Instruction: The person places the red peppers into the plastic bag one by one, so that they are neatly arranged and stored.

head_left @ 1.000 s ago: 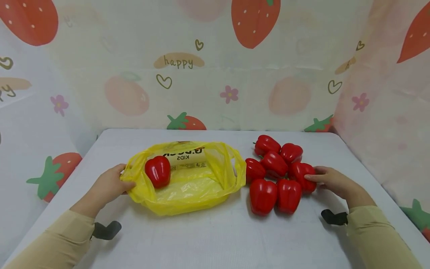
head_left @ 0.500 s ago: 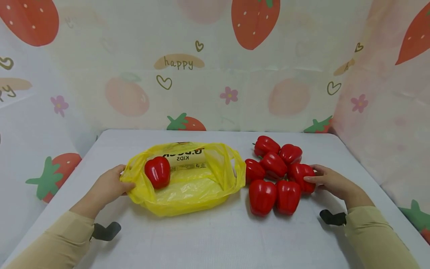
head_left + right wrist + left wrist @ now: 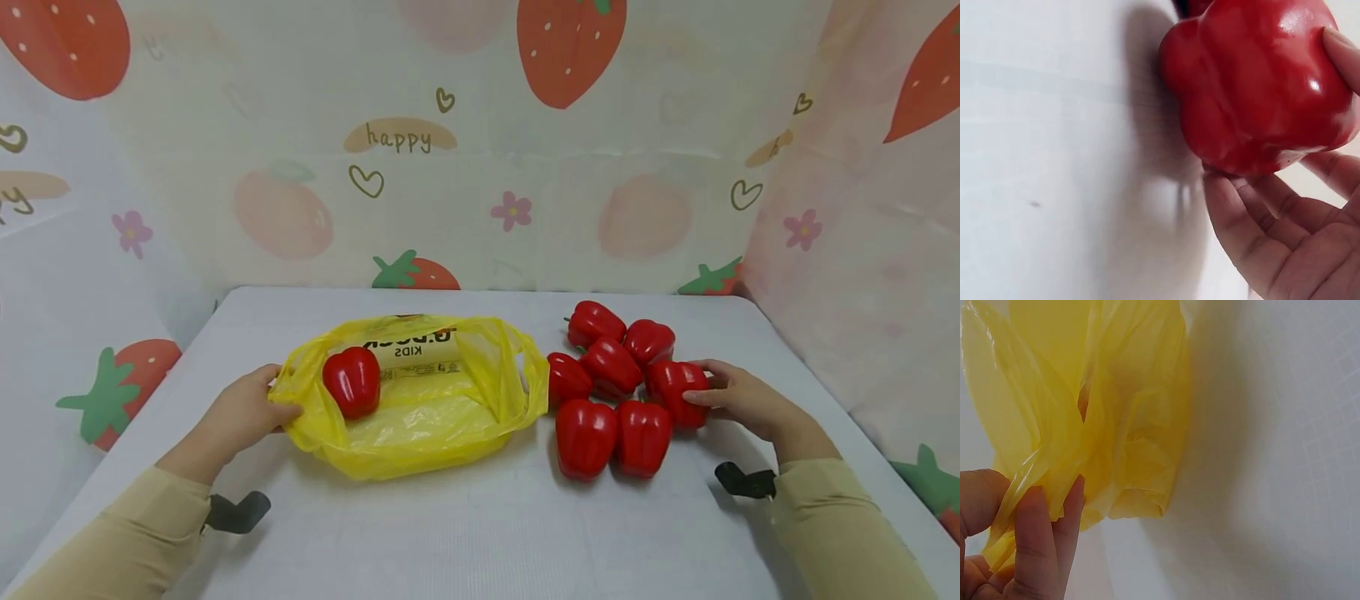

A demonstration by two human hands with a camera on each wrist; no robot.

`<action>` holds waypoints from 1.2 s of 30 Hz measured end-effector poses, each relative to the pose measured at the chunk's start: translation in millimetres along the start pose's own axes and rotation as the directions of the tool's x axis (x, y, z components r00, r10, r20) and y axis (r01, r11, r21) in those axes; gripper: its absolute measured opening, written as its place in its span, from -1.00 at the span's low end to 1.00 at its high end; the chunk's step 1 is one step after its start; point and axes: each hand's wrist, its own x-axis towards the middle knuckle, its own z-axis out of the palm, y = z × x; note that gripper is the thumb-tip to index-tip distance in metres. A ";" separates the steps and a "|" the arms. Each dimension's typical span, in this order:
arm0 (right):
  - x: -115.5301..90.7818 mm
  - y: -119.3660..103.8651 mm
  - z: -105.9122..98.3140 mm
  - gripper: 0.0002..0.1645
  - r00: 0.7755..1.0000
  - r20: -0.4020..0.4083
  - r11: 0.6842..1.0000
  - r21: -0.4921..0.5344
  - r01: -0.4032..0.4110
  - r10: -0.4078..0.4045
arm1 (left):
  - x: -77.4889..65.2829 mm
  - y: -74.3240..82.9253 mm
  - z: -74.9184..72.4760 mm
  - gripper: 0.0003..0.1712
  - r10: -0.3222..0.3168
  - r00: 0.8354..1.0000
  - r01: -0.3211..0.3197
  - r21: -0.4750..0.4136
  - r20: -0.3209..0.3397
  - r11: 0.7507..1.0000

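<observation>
The left hand pinches the gathered left end of the yellow bag, thumb and fingers closed on the plastic; that hold seems best left steady, so the mouth stays spread. One pepper lies inside, toward the left end. The right hand grips another, the gripped pepper, at the right edge of the cluster, thumb and fingers on opposite sides; whether it is off the bench I cannot tell. Its smooth, shiny skin could slip, so a firm, even hold suits it. If carried to the bag, it should go up and over the neighbouring peppers, not through them, clear the bag's right rim, which would likely fold if bumped, and be lowered into the middle.
</observation>
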 end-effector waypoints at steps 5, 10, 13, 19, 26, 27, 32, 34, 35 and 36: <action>-4.1 -5.5 -6.4 0.02 1.000 -0.026 1.000 -0.012 0.009 -0.010 | 0.1 0.0 -0.8 -0.13 -0.001 1.000 0.001 -0.005 0.001 1.000; -8.4 -14.6 -12.8 0.00 0.998 -0.046 0.999 -0.034 0.029 -0.031 | -0.5 0.3 -1.6 -0.12 0.002 1.000 -0.002 -0.003 0.002 1.000; -10.2 -21.1 -15.6 -0.01 0.998 -0.048 0.998 -0.045 0.038 -0.040 | 0.0 -0.2 -1.1 -0.12 -0.002 1.000 0.002 -0.002 0.002 1.000; -14.0 -34.4 -19.5 -0.05 0.996 -0.058 0.997 -0.048 0.068 -0.071 | 0.0 -0.8 0.2 -0.11 -0.004 1.000 0.004 -0.004 0.007 1.000; -16.1 -44.5 -21.5 -0.08 0.993 -0.066 0.995 -0.050 0.090 -0.093 | -0.3 0.7 -1.0 -0.13 -0.007 1.000 0.007 -0.015 0.020 1.000; -16.0 -46.9 -21.5 -0.09 0.993 -0.066 0.994 -0.048 0.096 -0.099 | -0.3 0.9 -0.9 -0.12 -0.008 1.000 0.009 -0.017 0.019 1.000; -13.8 -63.6 -19.5 -0.13 0.989 -0.051 0.990 -0.047 0.135 -0.137 | -0.4 0.3 -0.4 -0.13 -0.011 1.000 0.011 -0.027 0.017 1.000; -12.3 -72.6 -17.0 -0.15 0.987 -0.042 0.987 -0.048 0.154 -0.156 | -0.6 -0.5 0.0 -0.14 -0.009 1.000 0.010 -0.030 0.016 0.999; -11.2 -77.3 -15.3 -0.15 0.985 -0.038 0.985 -0.046 0.164 -0.165 | -0.7 -0.7 0.3 -0.14 -0.007 1.000 0.007 -0.031 0.016 0.999; -10.1 -82.1 -13.4 -0.15 0.984 -0.032 0.984 -0.045 0.173 -0.175 | -0.8 -1.0 0.4 -0.14 -0.005 1.000 0.006 -0.030 0.016 1.000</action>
